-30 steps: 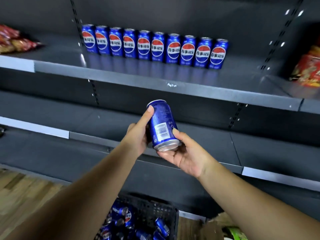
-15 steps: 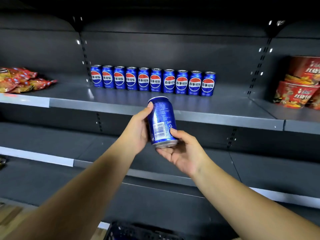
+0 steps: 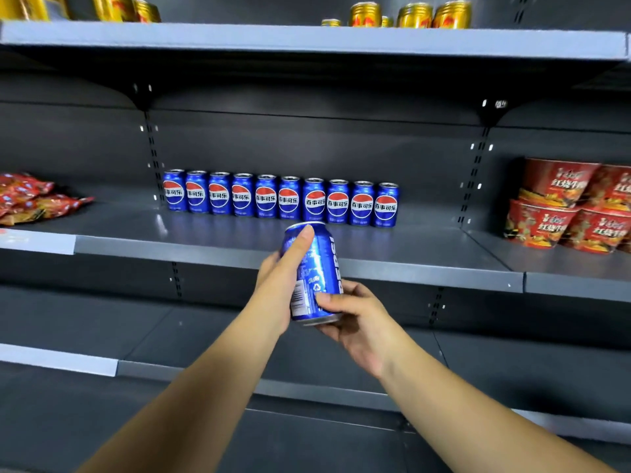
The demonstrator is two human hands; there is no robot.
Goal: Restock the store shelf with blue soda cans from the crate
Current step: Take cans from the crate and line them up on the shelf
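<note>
Blue and glossy, the soda can (image 3: 316, 273) is held upright in front of the grey middle shelf (image 3: 375, 264), near its front edge. The left hand (image 3: 278, 283) wraps its fingers around the can's far side with the thumb up its side, and the right hand (image 3: 358, 319) grasps the base, thumb pressed to the label. Further back, a row of 10 blue cans (image 3: 280, 199) stands on that shelf. Red snack bags (image 3: 30, 199) lie left, red noodle cups (image 3: 573, 206) right, gold cans (image 3: 409, 15) above.
</note>
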